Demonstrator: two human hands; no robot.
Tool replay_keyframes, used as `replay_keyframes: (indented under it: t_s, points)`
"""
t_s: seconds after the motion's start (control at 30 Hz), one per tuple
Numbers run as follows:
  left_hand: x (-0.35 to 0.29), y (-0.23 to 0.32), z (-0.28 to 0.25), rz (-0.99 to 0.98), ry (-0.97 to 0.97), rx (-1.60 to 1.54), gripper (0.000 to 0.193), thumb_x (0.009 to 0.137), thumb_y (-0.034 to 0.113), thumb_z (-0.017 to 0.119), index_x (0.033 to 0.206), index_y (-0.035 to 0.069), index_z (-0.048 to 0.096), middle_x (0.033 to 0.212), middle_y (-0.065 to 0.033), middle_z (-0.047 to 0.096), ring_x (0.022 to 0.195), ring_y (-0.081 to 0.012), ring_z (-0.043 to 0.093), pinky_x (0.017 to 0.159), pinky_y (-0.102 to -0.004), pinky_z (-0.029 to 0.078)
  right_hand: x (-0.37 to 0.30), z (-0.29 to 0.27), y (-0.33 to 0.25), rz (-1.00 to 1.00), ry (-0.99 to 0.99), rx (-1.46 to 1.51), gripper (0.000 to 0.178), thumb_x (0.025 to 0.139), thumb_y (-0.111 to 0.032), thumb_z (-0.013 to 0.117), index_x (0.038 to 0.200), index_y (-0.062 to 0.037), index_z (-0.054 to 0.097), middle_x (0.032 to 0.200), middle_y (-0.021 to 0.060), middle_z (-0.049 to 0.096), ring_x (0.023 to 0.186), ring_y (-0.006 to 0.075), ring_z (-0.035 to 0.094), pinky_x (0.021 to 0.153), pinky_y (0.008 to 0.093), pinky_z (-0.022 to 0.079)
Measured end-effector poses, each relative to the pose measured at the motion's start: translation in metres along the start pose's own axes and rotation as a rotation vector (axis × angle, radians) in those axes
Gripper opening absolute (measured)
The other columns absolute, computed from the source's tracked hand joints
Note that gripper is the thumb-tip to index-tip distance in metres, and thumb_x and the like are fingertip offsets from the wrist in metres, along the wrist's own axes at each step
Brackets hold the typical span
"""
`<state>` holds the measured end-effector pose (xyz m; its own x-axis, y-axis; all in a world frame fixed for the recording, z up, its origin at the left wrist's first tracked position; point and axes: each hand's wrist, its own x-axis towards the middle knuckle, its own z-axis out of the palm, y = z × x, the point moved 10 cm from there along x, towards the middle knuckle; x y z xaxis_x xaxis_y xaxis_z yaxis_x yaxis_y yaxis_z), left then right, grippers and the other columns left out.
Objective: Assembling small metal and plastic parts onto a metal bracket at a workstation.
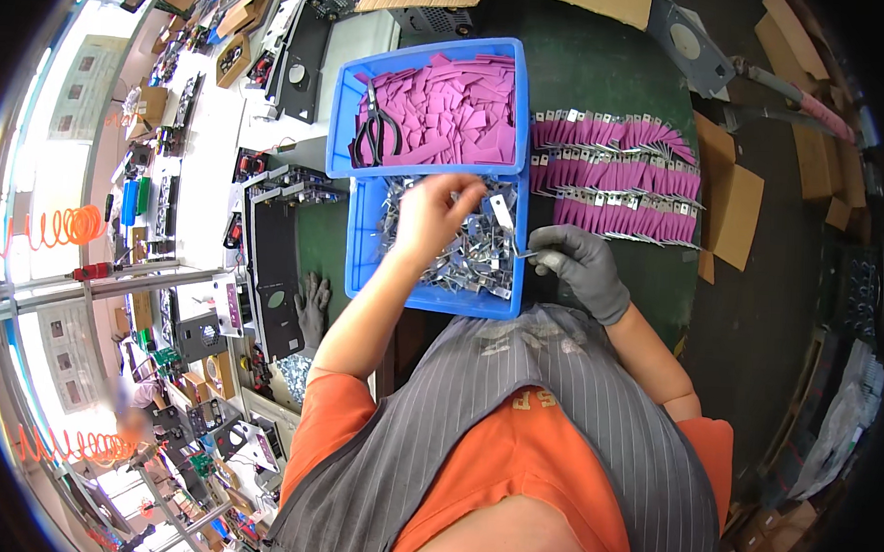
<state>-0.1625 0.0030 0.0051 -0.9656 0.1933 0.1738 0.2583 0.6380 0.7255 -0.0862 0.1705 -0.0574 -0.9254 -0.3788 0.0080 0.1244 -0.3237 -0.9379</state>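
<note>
My bare left hand is over the near blue bin, its fingers curled together at the bin's far side. Whether anything is between those fingertips is too small to tell. Loose metal brackets fill this bin, and one bright flat bracket stands out beside my left fingers. At the bin's right edge, my right hand, in a grey glove, pinches a small metal bracket between thumb and fingers. Beyond, a second blue bin holds purple rectangular pieces and black-handled scissors.
Three rows of metal brackets with purple pieces lie on the green table to the right. Cardboard sits at the table's right edge. To the left are a black metal panel and a loose grey glove.
</note>
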Motion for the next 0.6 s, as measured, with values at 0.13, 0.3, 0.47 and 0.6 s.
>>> replay_keyframes:
  t_s: [0.13, 0.3, 0.47, 0.6]
  points:
    - [0.054, 0.003, -0.011, 0.154, -0.073, 0.363, 0.020, 0.078, 0.023, 0.068, 0.095, 0.014, 0.068, 0.088, -0.0081, 0.062, 0.083, -0.0243, 0.061, 0.074, -0.0356, 0.049, -0.005, 0.002, 0.020, 0.105, 0.005, 0.143, 0.025, 0.084, 0.007, 0.054, 0.108, 0.0023, 0.059, 0.093, 0.0050, 0.063, 0.079, 0.0080, 0.059, 0.070, 0.0216, 0.049]
    - [0.092, -0.003, 0.017, 0.311, -0.093, 0.585, 0.029, 0.075, 0.026, 0.069, 0.103, 0.017, 0.067, 0.098, -0.0071, 0.060, 0.100, -0.0272, 0.055, 0.085, -0.0386, 0.047, -0.007, -0.001, 0.036, 0.196, 0.043, -0.144, 0.023, 0.085, 0.003, 0.055, 0.107, 0.0002, 0.061, 0.094, 0.0053, 0.064, 0.080, 0.0093, 0.060, 0.068, 0.0221, 0.049]
    - [0.102, -0.011, 0.031, 0.235, -0.177, 0.734, 0.024, 0.075, 0.024, 0.069, 0.098, 0.017, 0.070, 0.102, -0.0046, 0.062, 0.100, -0.0269, 0.056, 0.088, -0.0378, 0.047, -0.006, -0.004, 0.028, 0.099, 0.081, -0.493, 0.021, 0.083, 0.000, 0.056, 0.102, -0.0025, 0.064, 0.094, 0.0094, 0.065, 0.083, 0.0176, 0.063, 0.074, 0.0281, 0.050]
    - [0.097, -0.015, 0.009, 0.324, -0.023, 0.490, 0.017, 0.079, 0.019, 0.067, 0.095, 0.015, 0.072, 0.099, -0.0055, 0.065, 0.093, -0.0258, 0.060, 0.083, -0.0352, 0.048, -0.006, -0.004, 0.024, 0.008, 0.075, -0.617, 0.019, 0.084, -0.001, 0.055, 0.100, -0.0027, 0.064, 0.092, 0.0117, 0.065, 0.084, 0.0209, 0.063, 0.076, 0.0299, 0.050]
